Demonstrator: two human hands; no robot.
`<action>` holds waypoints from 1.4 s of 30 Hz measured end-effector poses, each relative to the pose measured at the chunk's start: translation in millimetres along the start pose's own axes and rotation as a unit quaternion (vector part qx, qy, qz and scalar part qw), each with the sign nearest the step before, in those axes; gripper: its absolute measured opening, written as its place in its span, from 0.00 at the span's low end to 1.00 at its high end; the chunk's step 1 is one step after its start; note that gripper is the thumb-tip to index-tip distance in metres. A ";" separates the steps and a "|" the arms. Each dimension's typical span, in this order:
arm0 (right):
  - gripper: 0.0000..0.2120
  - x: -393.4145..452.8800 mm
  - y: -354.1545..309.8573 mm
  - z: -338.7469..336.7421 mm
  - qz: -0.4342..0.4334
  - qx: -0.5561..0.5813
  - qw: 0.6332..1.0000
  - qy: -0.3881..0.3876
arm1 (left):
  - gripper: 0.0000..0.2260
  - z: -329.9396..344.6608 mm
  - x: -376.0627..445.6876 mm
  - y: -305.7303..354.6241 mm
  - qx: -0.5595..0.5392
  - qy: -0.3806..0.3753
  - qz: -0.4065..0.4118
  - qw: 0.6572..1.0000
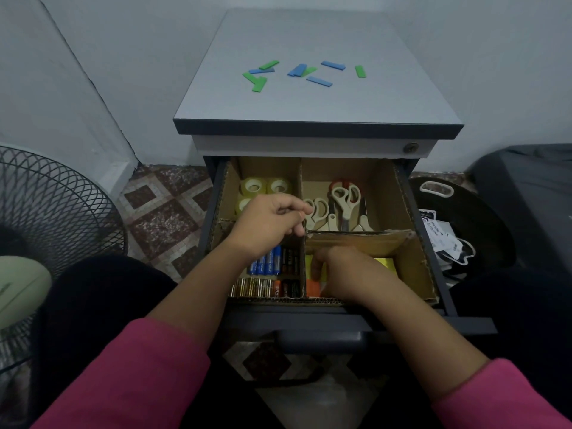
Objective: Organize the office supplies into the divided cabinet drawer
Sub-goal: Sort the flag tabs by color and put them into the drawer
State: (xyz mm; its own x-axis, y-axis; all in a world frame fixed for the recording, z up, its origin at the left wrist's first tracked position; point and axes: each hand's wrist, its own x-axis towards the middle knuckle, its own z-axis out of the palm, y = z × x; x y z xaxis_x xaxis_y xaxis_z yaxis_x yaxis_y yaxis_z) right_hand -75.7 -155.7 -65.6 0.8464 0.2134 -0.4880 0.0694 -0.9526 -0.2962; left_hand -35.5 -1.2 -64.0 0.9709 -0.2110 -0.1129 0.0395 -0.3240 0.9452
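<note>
The cabinet drawer [325,308] is pulled out and its cardboard divider [301,193] splits it in four compartments. The left hand [269,224] hovers over the middle cross of the divider, with its fingers [297,212] curled together; I cannot tell if they pinch something small. The right hand [346,274] reaches down in the near right compartment, and its fingers [315,267] are bent onto the sticky notes [385,263] there, yellow ones under and behind the hand and an orange block [313,287] just beside the thumb side; whether they really grip a pad is hidden by the hand itself. In the near left compartment lie the batteries [267,275], blue ones and dark ones with their long axis pointing away from the person, and a gold row in front. In the far left compartment stand the tape rolls [266,185], partly covered by the left hand. In the far right compartment lie the scissors [345,202], long axis front to back, handles mostly to the back, the red pair behind the beige one. On the surface [315,97] of the cabinet, well apart from both hands, the blue and green flat strips [298,72] lie scattered and point in many directions. A fan [55,205] stands on the floor at the left.
</note>
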 end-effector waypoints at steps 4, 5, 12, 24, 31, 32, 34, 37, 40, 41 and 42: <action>0.10 0.8 0.1 1.3 -0.001 0.004 1.000 0.005 | 0.08 0.0 -0.2 -0.3 0.003 0.003 0.002 1.000; 0.10 0.9 0.3 1.5 0.001 0.006 1.000 0.004 | 0.08 0.0 -0.5 0.0 0.005 0.003 0.003 1.000; 0.09 2.5 1.2 3.1 0.003 0.011 1.000 0.013 | 0.08 0.1 -1.4 1.0 0.003 0.003 0.002 1.000; 0.13 2.2 2.3 4.7 -0.031 0.025 0.999 0.027 | 0.08 -0.2 -2.1 2.9 -0.001 -0.004 0.003 1.000; 0.12 3.5 3.2 5.4 -0.030 0.030 0.999 0.017 | 0.08 -0.3 -2.9 3.8 0.002 -0.003 0.011 1.000; 0.12 3.3 3.4 5.6 -0.031 0.031 0.999 0.017 | 0.08 -0.2 -3.1 3.9 0.002 -0.003 0.010 1.000; 0.12 3.4 3.8 6.0 -0.032 0.030 0.999 0.023 | 0.08 0.1 -3.3 4.4 0.002 -0.002 0.010 1.000; 0.11 4.0 4.4 6.1 -0.016 0.028 0.999 0.034 | 0.08 -0.2 -3.3 4.6 0.002 -0.004 0.008 1.000; 0.10 5.5 5.4 6.4 -0.001 0.022 0.999 0.029 | 0.08 -0.6 -2.4 3.9 0.004 -0.004 0.007 1.000; 0.09 5.8 5.6 6.7 0.000 0.022 0.999 0.028 | 0.08 -0.7 -2.0 3.7 0.004 -0.003 0.007 1.000; 0.09 6.0 5.8 7.1 0.001 0.023 0.999 0.029 | 0.08 -0.7 -2.0 3.4 0.005 -0.003 0.007 1.000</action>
State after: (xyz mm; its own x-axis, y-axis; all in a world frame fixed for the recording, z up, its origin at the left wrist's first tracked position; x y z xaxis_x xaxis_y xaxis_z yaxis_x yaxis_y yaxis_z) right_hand -74.0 -158.4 -76.0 0.8758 0.1981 -0.4402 0.0456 -0.9418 -0.3331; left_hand -37.1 -1.2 -60.3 0.9699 -0.2213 -0.1012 0.0231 -0.3304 0.9436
